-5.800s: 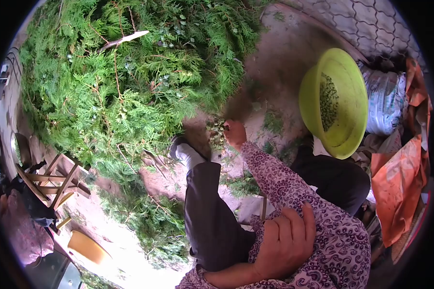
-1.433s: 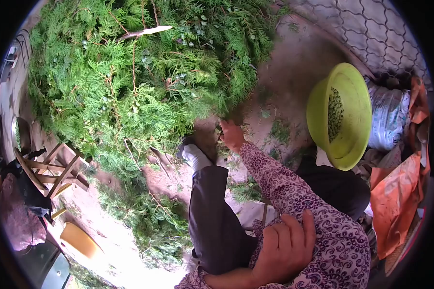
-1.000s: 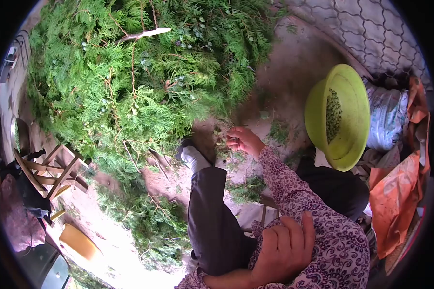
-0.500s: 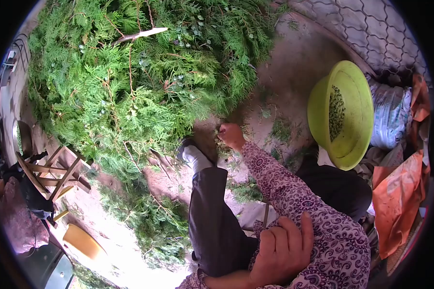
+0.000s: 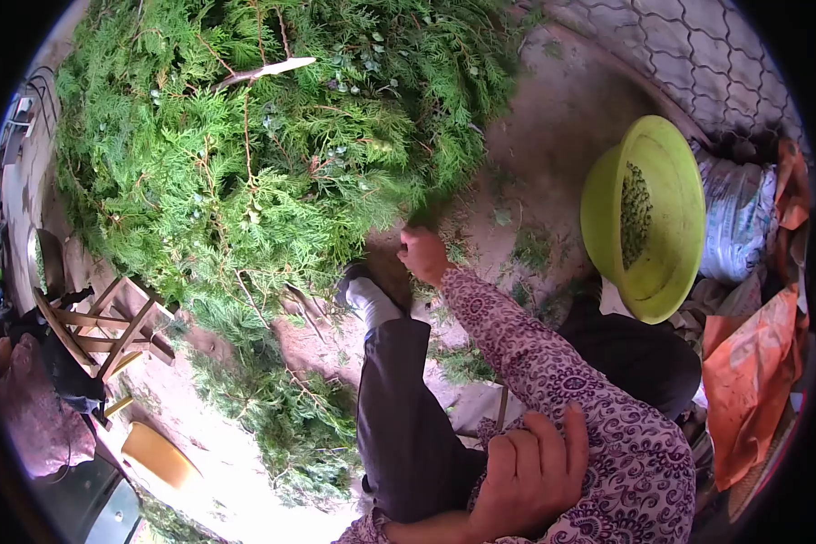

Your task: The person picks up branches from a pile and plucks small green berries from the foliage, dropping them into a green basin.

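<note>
My right hand (image 5: pixel 424 256) reaches down near the ground by the lower edge of a large heap of green conifer branches (image 5: pixel 245 181). Its fingers are closed, and whatever they hold, if anything, is hidden. My left hand (image 5: pixel 533 467) lies across my right sleeve (image 5: pixel 562 363), its fingers stretched out along the patterned cloth. Small pale cones (image 5: pixel 254 216) dot the branches. To the right, a yellow-green basin (image 5: pixel 671 227) stands tilted, with many small green cones (image 5: pixel 635 215) inside.
Loose green sprigs (image 5: pixel 535 247) lie on the ground beside my right hand. An orange sack (image 5: pixel 752 390) is at the far right. On the left are a wooden stool (image 5: pixel 109 326), a yellow-orange basin (image 5: pixel 159 453) and part of another person (image 5: pixel 41 408).
My right hand has shifted slightly left and up, toward the heap's edge, with its fingers still closed. My left hand stays on the sleeve.
</note>
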Demonstrator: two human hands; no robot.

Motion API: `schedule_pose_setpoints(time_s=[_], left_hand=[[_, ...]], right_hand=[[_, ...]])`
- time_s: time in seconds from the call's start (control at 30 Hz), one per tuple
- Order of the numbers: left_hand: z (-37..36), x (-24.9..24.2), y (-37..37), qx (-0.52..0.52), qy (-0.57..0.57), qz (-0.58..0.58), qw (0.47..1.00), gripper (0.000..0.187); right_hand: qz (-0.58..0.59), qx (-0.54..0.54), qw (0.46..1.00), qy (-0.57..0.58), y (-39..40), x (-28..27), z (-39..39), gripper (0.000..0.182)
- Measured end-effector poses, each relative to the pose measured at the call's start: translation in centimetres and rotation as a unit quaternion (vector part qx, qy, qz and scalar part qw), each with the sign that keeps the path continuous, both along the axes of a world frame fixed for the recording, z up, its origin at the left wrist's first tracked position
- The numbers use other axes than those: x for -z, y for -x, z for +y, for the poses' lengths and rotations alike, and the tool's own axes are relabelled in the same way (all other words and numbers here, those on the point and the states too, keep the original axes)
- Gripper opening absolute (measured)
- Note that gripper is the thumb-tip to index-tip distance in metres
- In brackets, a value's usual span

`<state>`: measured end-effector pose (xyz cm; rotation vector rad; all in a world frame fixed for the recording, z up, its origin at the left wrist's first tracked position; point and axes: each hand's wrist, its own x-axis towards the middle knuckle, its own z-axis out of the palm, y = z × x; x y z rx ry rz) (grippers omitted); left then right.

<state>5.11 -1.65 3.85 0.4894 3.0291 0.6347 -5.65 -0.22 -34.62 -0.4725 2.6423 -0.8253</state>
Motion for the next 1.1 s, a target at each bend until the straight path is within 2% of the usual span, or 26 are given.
schedule_pose_setpoints(time_s=[0.07,0.17,0.2,0.23,0.27,0.33,0.37,0.4,0.47,0.5,0.53,0.57,0.6,0.63,0.67,0.73,0.77,0.8,0.83,0.87,0.9,0.93,0.97,1.03,1.1], left_hand=[[-0.1,0.2,0.2,-0.002,0.0,0.005,1.0,0.023],[-0.3,0.4,0.3,0.003,0.02,0.028,0.999,0.023],[-0.1,0.2,0.0,-0.002,0.01,0.021,1.0,0.023],[-0.1,0.1,-0.2,-0.008,-0.001,0.013,1.0,0.023],[-0.1,0.1,-0.3,-0.009,-0.002,0.014,1.0,0.023],[-0.1,0.1,-0.3,-0.012,-0.003,0.014,1.0,0.023],[-0.1,0.1,-0.3,-0.013,-0.004,0.014,1.0,0.023],[0.0,0.1,-0.3,-0.016,-0.006,0.014,1.0,0.023],[0.1,0.1,-0.3,-0.016,-0.007,0.014,1.0,0.023],[0.0,0.0,-0.2,-0.01,-0.004,0.012,1.0,0.024],[0.0,0.0,-0.2,-0.005,0.0,0.011,1.0,0.024],[-0.1,0.2,0.0,-0.004,0.003,0.011,1.0,0.024],[-0.2,0.4,0.2,-0.003,0.02,0.022,1.0,0.024],[-0.2,0.6,0.4,-0.002,0.035,0.032,0.999,0.025],[-0.2,0.5,0.3,-0.001,0.035,0.031,0.999,0.025],[-0.1,0.0,0.1,-0.003,0.008,0.0,1.0,0.024],[-0.1,0.0,0.1,-0.002,0.008,-0.001,1.0,0.024],[-0.2,0.0,0.0,-0.001,0.009,-0.004,1.0,0.024],[-0.2,-0.1,0.0,-0.001,0.009,-0.005,1.0,0.024],[-0.2,-0.1,0.0,-0.002,0.008,-0.004,1.0,0.024],[-0.2,-0.2,0.0,-0.006,0.004,-0.007,1.0,0.024],[-0.3,-0.2,0.0,-0.01,0.0,-0.01,1.0,0.024],[-0.2,-0.2,0.0,-0.012,-0.001,-0.009,1.0,0.024],[-0.1,-0.3,-0.1,-0.022,0.0,-0.008,1.0,0.023],[0.0,-0.4,0.0,-0.013,0.001,-0.007,1.0,0.024]], right_hand=[[-0.031,0.01,0.999,-0.03,-0.1,0.5,-0.1,0.021],[-0.003,-0.01,1.0,0.002,0.4,1.8,1.7,0.017],[-0.196,0.024,0.976,0.092,1.1,0.7,2.7,0.014],[-0.381,0.057,0.905,0.178,1.5,-0.3,3.7,0.012],[-0.381,0.056,0.906,0.177,1.5,-0.9,4.7,0.012],[-0.518,0.201,0.773,0.305,1.2,-1.7,6.3,0.007],[-0.543,0.24,0.737,0.324,0.9,-1.8,6.9,0.01],[-0.543,0.241,0.737,0.323,0.6,-1.7,6.9,0.01],[-0.512,0.133,0.808,0.259,0.0,-0.9,6.4,0.016],[-0.48,0.123,0.849,0.183,-0.5,-0.6,5.1,0.024],[-0.481,0.123,0.848,0.186,-1.2,-0.1,4.1,0.024],[-0.291,0.036,0.951,0.1,-2.0,0.3,3.2,0.028],[-0.082,-0.051,0.995,0.006,-2.4,0.0,2.3,0.033],[-0.096,-0.055,0.993,-0.043,-2.4,-1.1,1.8,0.039],[-0.097,-0.055,0.993,-0.043,-2.5,-0.6,1.6,0.039],[-0.016,-0.077,0.995,-0.055,-2.8,0.6,1.3,0.039],[-0.017,-0.077,0.995,-0.055,-2.5,1.1,1.7,0.039],[-0.172,-0.058,0.983,0.021,-1.9,1.4,2.3,0.034],[-0.32,-0.037,0.942,0.097,-1.3,1.4,3.0,0.028],[-0.319,-0.038,0.942,0.096,-0.9,1.2,4.3,0.028],[-0.459,0.026,0.87,0.177,-0.4,0.4,5.7,0.023],[-0.582,0.089,0.768,0.252,0.0,-0.6,6.7,0.018],[-0.581,0.088,0.769,0.251,0.1,-1.5,7.4,0.018],[-0.589,0.165,0.738,0.286,-0.1,-3.3,8.4,0.013],[-0.564,0.163,0.76,0.28,-0.2,-3.3,8.3,0.011]])
